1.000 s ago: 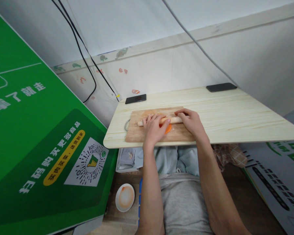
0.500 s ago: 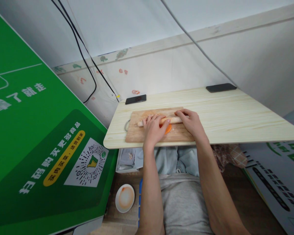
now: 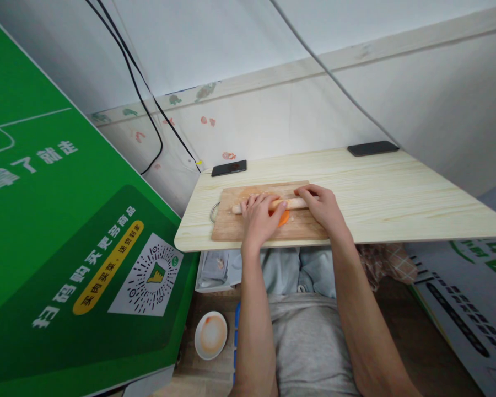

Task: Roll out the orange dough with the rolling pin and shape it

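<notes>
Across a wooden cutting board (image 3: 227, 229) lies a pale rolling pin (image 3: 294, 203) with orange smears along it. My left hand (image 3: 261, 215) rests over the pin's left part, its fingers curved around the top. At the pin's right end, my right hand (image 3: 320, 205) grips it with bent fingers. A flat orange piece of dough (image 3: 284, 218) shows just below the pin, partly covered by the pin and my left hand. Orange residue and white crumbs mark the board behind the pin.
The board lies on a light wood-grain table (image 3: 409, 204). Two dark phones, one at the left (image 3: 228, 168) and one at the right (image 3: 372, 148), lie along the wall. A stained white bowl (image 3: 210, 335) sits below at the left. A green panel (image 3: 66, 231) stands on the left side.
</notes>
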### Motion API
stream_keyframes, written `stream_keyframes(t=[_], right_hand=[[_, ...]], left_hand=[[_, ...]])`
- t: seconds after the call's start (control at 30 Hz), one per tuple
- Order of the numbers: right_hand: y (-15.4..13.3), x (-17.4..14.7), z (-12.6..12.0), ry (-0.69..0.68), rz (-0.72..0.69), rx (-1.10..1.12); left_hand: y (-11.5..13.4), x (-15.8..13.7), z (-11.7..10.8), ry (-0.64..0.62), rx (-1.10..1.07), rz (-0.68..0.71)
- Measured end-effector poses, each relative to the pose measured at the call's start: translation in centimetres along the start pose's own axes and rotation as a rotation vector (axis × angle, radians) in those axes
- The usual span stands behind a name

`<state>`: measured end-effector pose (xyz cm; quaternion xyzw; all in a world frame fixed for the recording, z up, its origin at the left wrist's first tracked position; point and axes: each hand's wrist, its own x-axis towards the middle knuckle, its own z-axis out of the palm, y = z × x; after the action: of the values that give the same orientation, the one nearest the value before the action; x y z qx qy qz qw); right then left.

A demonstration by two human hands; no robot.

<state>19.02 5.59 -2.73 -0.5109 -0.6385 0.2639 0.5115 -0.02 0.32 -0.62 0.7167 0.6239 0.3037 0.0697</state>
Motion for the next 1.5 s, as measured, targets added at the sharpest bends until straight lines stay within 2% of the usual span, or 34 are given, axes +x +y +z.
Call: stream_keyframes(t=[0.6, 1.5], right_hand=[[0.31, 0.09, -0.13, -0.034, -0.021, -0.026], [0.05, 0.25, -0.09, -0.024, 0.019, -0.023]], left_hand=[[-0.07, 0.04, 0.08, 0.009, -0.007, 0.002], [-0.03, 0.18, 0.01, -0.015, 0.01, -0.01]])
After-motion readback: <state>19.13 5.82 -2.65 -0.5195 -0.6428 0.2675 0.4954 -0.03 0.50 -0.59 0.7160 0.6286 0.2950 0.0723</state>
